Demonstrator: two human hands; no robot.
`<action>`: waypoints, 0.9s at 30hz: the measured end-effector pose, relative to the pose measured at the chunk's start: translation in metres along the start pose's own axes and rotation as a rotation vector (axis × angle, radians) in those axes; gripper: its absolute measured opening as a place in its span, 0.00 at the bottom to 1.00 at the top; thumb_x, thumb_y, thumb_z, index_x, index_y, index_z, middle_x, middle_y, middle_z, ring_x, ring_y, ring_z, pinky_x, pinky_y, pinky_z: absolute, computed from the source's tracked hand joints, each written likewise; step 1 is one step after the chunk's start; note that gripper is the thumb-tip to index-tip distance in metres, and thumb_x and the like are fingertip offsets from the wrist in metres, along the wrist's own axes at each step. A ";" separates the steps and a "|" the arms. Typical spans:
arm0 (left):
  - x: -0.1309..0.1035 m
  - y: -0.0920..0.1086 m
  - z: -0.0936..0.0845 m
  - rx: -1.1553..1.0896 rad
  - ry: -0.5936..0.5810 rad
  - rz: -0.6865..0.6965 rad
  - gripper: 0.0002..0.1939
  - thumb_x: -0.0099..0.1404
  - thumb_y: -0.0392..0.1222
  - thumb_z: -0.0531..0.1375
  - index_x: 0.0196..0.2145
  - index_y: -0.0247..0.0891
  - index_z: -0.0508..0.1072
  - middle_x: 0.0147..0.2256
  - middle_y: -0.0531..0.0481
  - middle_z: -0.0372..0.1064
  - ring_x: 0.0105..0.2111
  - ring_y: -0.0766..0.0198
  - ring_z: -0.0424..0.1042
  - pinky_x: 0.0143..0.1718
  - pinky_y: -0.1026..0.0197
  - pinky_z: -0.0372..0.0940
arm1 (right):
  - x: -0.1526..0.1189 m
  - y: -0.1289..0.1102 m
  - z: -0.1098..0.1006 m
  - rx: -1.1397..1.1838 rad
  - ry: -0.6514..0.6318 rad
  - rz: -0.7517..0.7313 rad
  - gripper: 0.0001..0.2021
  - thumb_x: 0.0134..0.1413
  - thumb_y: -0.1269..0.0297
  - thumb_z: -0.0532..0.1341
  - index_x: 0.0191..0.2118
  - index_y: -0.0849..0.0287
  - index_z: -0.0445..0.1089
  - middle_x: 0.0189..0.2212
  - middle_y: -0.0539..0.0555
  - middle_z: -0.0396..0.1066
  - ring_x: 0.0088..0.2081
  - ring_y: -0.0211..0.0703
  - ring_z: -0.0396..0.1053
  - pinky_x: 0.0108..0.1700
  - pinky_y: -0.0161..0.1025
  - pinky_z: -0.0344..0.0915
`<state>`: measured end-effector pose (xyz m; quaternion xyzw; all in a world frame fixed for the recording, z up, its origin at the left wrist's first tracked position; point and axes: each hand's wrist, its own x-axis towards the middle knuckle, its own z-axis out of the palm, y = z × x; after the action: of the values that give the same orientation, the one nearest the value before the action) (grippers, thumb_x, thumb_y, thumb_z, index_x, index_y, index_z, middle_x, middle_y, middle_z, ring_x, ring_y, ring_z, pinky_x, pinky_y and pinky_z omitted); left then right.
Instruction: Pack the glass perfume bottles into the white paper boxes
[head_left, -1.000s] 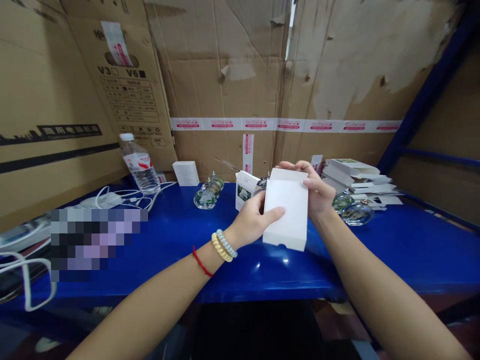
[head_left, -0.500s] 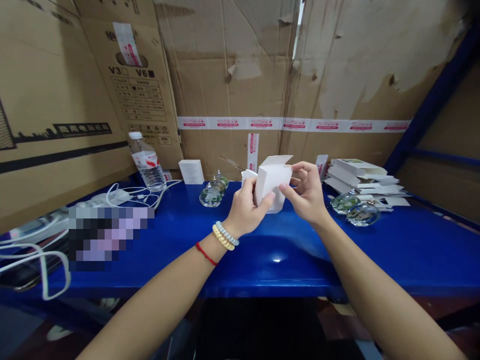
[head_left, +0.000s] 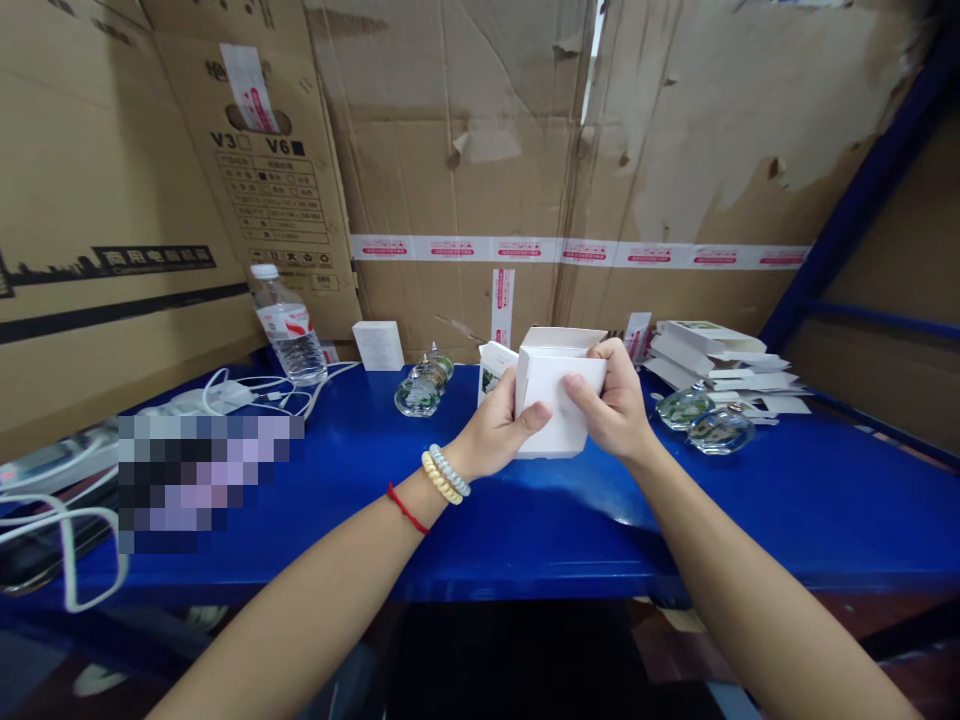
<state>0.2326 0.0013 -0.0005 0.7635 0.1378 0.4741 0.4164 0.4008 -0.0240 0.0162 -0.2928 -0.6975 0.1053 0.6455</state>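
Observation:
A small white carton (head_left: 556,408) is held between my two hands above the blue table, its top flap standing up at the back. My left hand (head_left: 499,425) grips the left side, thumb across the front panel. On the right, my right hand (head_left: 616,400) pinches the upper right edge, thumb on the front and the other fingers behind it, mostly hidden. Just behind my left fingers shows another white box (head_left: 491,370) with a green print. Glass perfume bottles (head_left: 420,390) stand left of my hands, and two more glass bottles (head_left: 720,428) are to the right.
A stack of flattened white cartons (head_left: 724,360) lies at the back right. A closed white box (head_left: 378,346) and a water bottle (head_left: 291,330) stand at the back left, near white cables (head_left: 217,385). Cardboard sheets (head_left: 457,180) wall the back of the blue table (head_left: 337,520).
The carton has turned and come slightly lower, showing its broad front and more of its top opening. My right hand has moved from light fingertip contact to a firmer hold on its right edge.

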 end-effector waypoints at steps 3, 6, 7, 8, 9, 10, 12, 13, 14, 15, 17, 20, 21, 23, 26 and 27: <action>0.000 0.001 0.000 -0.005 -0.004 0.006 0.33 0.62 0.65 0.56 0.53 0.36 0.62 0.51 0.38 0.68 0.51 0.53 0.68 0.51 0.53 0.64 | 0.000 -0.001 0.000 0.007 -0.007 0.007 0.17 0.56 0.51 0.61 0.31 0.54 0.53 0.24 0.46 0.51 0.24 0.34 0.48 0.24 0.34 0.47; 0.000 0.001 0.000 -0.001 -0.024 -0.020 0.30 0.63 0.62 0.56 0.53 0.36 0.63 0.52 0.39 0.68 0.52 0.52 0.68 0.53 0.52 0.64 | -0.001 0.000 0.000 0.020 -0.024 0.016 0.17 0.56 0.49 0.60 0.31 0.54 0.53 0.24 0.46 0.51 0.24 0.34 0.48 0.24 0.35 0.47; 0.000 0.000 0.000 0.005 -0.034 -0.027 0.30 0.63 0.61 0.57 0.54 0.36 0.62 0.52 0.39 0.68 0.52 0.52 0.68 0.53 0.51 0.64 | -0.002 0.001 -0.001 0.022 -0.031 0.015 0.17 0.56 0.49 0.60 0.32 0.54 0.53 0.24 0.46 0.51 0.24 0.34 0.48 0.24 0.35 0.47; 0.001 0.000 0.000 0.012 -0.040 -0.033 0.30 0.63 0.60 0.58 0.54 0.36 0.62 0.53 0.39 0.68 0.53 0.52 0.67 0.53 0.51 0.63 | -0.002 0.002 -0.001 0.024 -0.039 0.014 0.17 0.56 0.49 0.60 0.32 0.54 0.53 0.24 0.46 0.51 0.23 0.34 0.48 0.25 0.35 0.47; 0.001 -0.001 0.000 0.016 -0.043 -0.039 0.31 0.62 0.59 0.59 0.55 0.36 0.62 0.54 0.38 0.67 0.54 0.51 0.67 0.54 0.50 0.63 | -0.002 0.004 -0.002 0.027 -0.049 0.017 0.17 0.56 0.49 0.60 0.33 0.54 0.53 0.24 0.46 0.51 0.24 0.34 0.48 0.25 0.35 0.47; 0.002 -0.001 0.001 0.015 -0.043 -0.048 0.31 0.62 0.60 0.59 0.55 0.36 0.62 0.54 0.38 0.67 0.54 0.51 0.67 0.54 0.50 0.63 | -0.003 0.005 -0.002 0.035 -0.059 0.025 0.17 0.55 0.49 0.61 0.33 0.54 0.54 0.24 0.46 0.51 0.24 0.34 0.48 0.25 0.35 0.47; 0.003 -0.001 0.001 -0.015 -0.031 -0.082 0.33 0.60 0.62 0.59 0.55 0.36 0.63 0.54 0.37 0.67 0.53 0.50 0.67 0.52 0.50 0.64 | -0.003 0.006 -0.003 0.070 -0.079 0.054 0.17 0.54 0.48 0.61 0.35 0.53 0.55 0.25 0.47 0.52 0.24 0.35 0.49 0.25 0.36 0.48; 0.004 -0.001 0.001 -0.039 -0.026 -0.106 0.34 0.59 0.64 0.59 0.54 0.36 0.64 0.53 0.37 0.68 0.52 0.50 0.68 0.50 0.51 0.65 | -0.003 0.006 -0.003 0.093 -0.088 0.073 0.17 0.54 0.47 0.61 0.37 0.53 0.56 0.26 0.47 0.54 0.25 0.36 0.51 0.25 0.36 0.50; 0.004 -0.001 0.001 -0.066 -0.019 -0.133 0.35 0.58 0.66 0.59 0.53 0.36 0.64 0.52 0.37 0.69 0.50 0.50 0.70 0.48 0.52 0.67 | -0.003 0.006 -0.003 0.118 -0.096 0.093 0.18 0.53 0.46 0.61 0.39 0.52 0.57 0.28 0.48 0.56 0.26 0.37 0.53 0.26 0.36 0.52; 0.005 0.000 0.001 -0.094 -0.014 -0.158 0.36 0.57 0.67 0.59 0.52 0.35 0.65 0.50 0.37 0.70 0.48 0.51 0.71 0.45 0.53 0.68 | -0.003 0.005 -0.002 0.143 -0.103 0.109 0.19 0.53 0.45 0.61 0.42 0.51 0.58 0.30 0.49 0.58 0.27 0.38 0.55 0.27 0.37 0.54; 0.007 0.001 0.002 -0.160 -0.009 -0.196 0.37 0.57 0.68 0.59 0.51 0.35 0.66 0.48 0.38 0.72 0.45 0.52 0.73 0.42 0.54 0.69 | -0.002 0.004 -0.001 0.178 -0.109 0.119 0.23 0.52 0.44 0.61 0.48 0.50 0.58 0.35 0.51 0.61 0.31 0.40 0.60 0.30 0.38 0.59; 0.008 0.001 0.003 -0.276 0.003 -0.233 0.36 0.57 0.67 0.59 0.52 0.34 0.66 0.45 0.38 0.73 0.42 0.54 0.74 0.40 0.56 0.69 | -0.001 0.003 0.000 0.192 -0.124 0.154 0.25 0.51 0.46 0.62 0.50 0.48 0.56 0.37 0.51 0.63 0.33 0.41 0.63 0.31 0.38 0.63; 0.008 0.001 0.003 -0.302 0.012 -0.241 0.36 0.57 0.66 0.60 0.51 0.34 0.66 0.45 0.38 0.73 0.41 0.54 0.74 0.39 0.56 0.70 | -0.001 0.004 0.000 0.185 -0.129 0.177 0.24 0.51 0.47 0.63 0.49 0.48 0.56 0.36 0.51 0.63 0.32 0.39 0.63 0.30 0.38 0.63; 0.008 0.000 0.004 -0.312 0.031 -0.244 0.35 0.57 0.64 0.61 0.51 0.34 0.66 0.45 0.38 0.73 0.40 0.55 0.75 0.38 0.57 0.70 | -0.001 0.005 0.000 0.173 -0.140 0.217 0.21 0.52 0.50 0.64 0.46 0.49 0.56 0.32 0.49 0.61 0.28 0.37 0.61 0.26 0.36 0.60; 0.007 0.002 0.004 -0.242 0.040 -0.208 0.34 0.55 0.60 0.64 0.51 0.35 0.67 0.48 0.38 0.72 0.44 0.53 0.74 0.41 0.55 0.70 | -0.003 0.007 -0.001 0.139 -0.138 0.182 0.19 0.53 0.53 0.64 0.44 0.50 0.55 0.30 0.48 0.60 0.27 0.36 0.59 0.25 0.35 0.58; 0.007 0.004 0.004 -0.207 0.035 -0.191 0.33 0.56 0.59 0.65 0.52 0.35 0.67 0.49 0.38 0.72 0.45 0.52 0.73 0.43 0.55 0.70 | -0.003 0.007 -0.001 0.112 -0.135 0.145 0.18 0.53 0.54 0.64 0.45 0.50 0.56 0.30 0.48 0.60 0.27 0.36 0.59 0.25 0.35 0.58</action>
<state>0.2385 0.0014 0.0058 0.6913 0.1676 0.4573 0.5338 0.4039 -0.0202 0.0102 -0.2983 -0.7095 0.2097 0.6031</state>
